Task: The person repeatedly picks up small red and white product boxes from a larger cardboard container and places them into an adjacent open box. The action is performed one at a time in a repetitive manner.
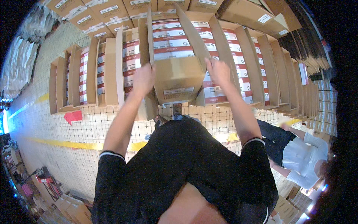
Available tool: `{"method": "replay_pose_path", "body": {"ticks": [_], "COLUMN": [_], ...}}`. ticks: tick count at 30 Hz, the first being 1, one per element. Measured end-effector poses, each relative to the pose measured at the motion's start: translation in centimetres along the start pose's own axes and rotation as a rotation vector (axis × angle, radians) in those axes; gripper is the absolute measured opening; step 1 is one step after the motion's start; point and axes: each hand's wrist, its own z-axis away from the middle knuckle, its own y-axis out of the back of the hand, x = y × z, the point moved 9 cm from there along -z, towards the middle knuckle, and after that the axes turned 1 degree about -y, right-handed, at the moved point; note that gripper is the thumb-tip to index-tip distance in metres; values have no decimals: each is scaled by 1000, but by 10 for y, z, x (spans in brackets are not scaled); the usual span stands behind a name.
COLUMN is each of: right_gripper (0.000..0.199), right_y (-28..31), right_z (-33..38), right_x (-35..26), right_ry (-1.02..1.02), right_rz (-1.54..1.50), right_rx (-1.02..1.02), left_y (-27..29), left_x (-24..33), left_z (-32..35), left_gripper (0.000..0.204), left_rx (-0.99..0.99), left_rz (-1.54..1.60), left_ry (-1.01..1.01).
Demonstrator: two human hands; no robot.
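Observation:
An open cardboard box (178,74) stands in front of me, in the middle of a row of similar ones. Several white-and-red product cartons (171,39) are lined up inside it, and its side flaps stick up. At the box's left front corner, my left hand (144,77) is closed on the cardboard edge. My right hand (220,71) grips the opposite edge at the right front corner, fingers bent over it. Both hands are slightly blurred. The near end panel carries a pale label (179,92).
More open boxes of cartons (84,74) run left and right. Sealed boxes (112,11) are stacked behind, flat cardboard (305,44) at far right. A person in a white top (304,158) stands on the right. Yellow tape (85,145) and a red paper arrow (73,117) mark the floor.

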Motion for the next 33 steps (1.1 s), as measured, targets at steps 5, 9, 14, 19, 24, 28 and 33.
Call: {"method": "replay_pose_path", "body": {"ticks": [5,9,14,19,24,28,33], "right_gripper": [46,42,38,44,42,35,26], "right_y": [-118,-170,-219,-264,-258,-200,-173], "right_z": [119,181,136,91,101,129,168], "right_x": [33,8,-31,-33,-25,-37,-40], "right_ry": [-166,-177,-133,122,200,315,381], "right_rz": [78,-16,-307,-19,87,14,-43], "right_rx": [-428,-600,-578,-482,-691,-500,-479], "left_y": [-107,-165,-155,-170,-160,-158,-170], "left_x": [-21,-25,-12,-16,-18,-20,-41], "left_z": [112,164,160,162,161,163,168], "left_gripper": [24,42,63,66,73,66,41], "left_rx": [-206,-303,-215,-429,-369,-368,-432], "left_rz": [240,573,173,100,184,102,170], "left_ry": [95,246,-57,-56,31,-28,8]}}
